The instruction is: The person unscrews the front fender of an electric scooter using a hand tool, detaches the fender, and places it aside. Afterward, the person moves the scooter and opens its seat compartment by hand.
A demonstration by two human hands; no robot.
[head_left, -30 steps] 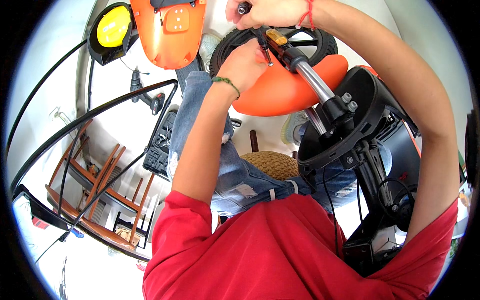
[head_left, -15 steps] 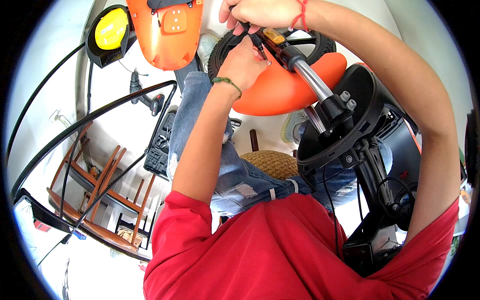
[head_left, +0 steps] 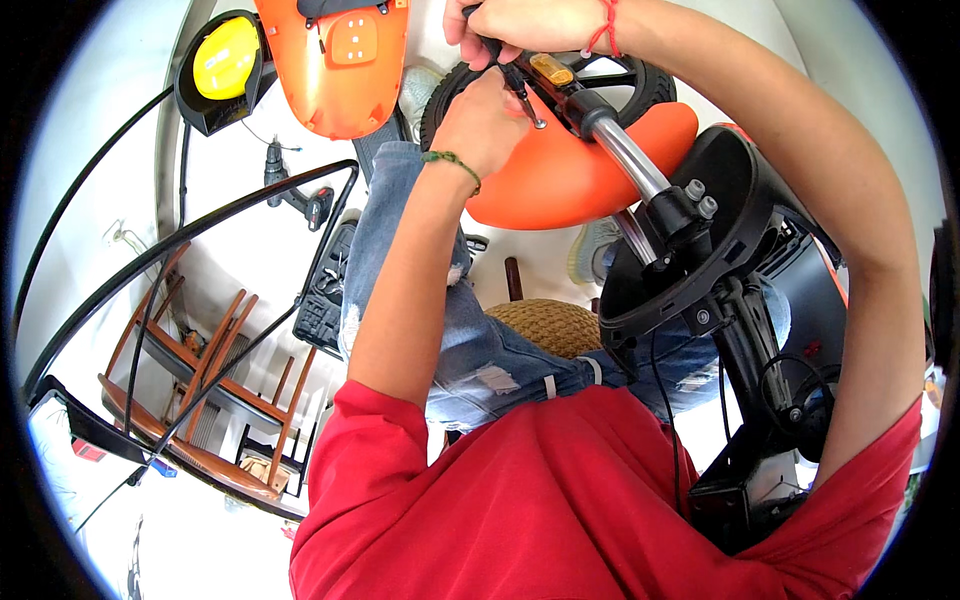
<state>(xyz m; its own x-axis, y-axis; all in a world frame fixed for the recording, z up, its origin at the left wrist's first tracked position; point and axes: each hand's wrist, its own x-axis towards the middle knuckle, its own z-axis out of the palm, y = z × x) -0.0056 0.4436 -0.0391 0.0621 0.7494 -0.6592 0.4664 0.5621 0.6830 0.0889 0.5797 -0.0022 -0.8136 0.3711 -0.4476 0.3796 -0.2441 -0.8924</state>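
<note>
My right hand's fingers (head_left: 530,22) curl round a black hand tool (head_left: 516,84).
My left hand (head_left: 484,124) has its fingers bent in at the tool's shaft; I cannot tell whether they grip it. The tool slants near and right, its tip at a small silver piece (head_left: 541,124) on the orange fender (head_left: 570,180). Beyond lies the black wheel (head_left: 652,86); a silver fork tube (head_left: 632,155) crosses the fender. Farther left I see a drill (head_left: 318,207) on the floor, with a black tool case (head_left: 319,318) nearer.

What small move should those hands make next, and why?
Probably a small turn of the black tool by the right hand, which grips its upper end; the left hand is at its shaft, and its tip seems to meet a shiny spot by the orange fender.
</note>
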